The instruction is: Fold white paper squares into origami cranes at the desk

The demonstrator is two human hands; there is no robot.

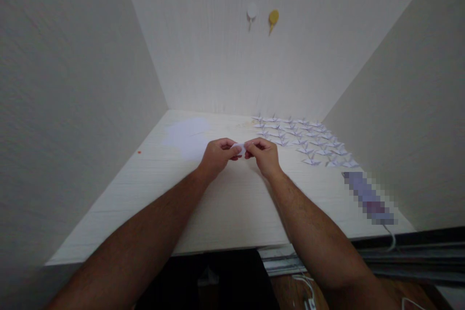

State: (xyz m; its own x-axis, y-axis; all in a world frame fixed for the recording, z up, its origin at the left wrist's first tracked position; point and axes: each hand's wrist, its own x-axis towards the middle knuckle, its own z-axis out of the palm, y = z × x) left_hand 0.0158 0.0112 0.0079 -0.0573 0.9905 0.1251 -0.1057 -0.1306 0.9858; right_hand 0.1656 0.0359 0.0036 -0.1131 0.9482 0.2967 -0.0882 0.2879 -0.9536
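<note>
A small folded piece of white paper (239, 147) is held between my two hands above the middle of the table. My left hand (220, 155) pinches its left end, thumb on top. At its right end, the thumb and fingers of my right hand (264, 154) close on the paper. Its exact folds are too small to make out. Several white paper cranes (296, 133) stand in rows on the table, just beyond and to the right of my right hand. Loose sheets of white paper (187, 131) lie to the left of my left hand.
The pale table (134, 203) is boxed in by walls on three sides. A blurred-out item (368, 198) with a cable (391, 240) lies near the right edge. A small red bit (139, 152) sits at left. Two hooks, white (251, 11) and yellow (273, 18), are on the back wall.
</note>
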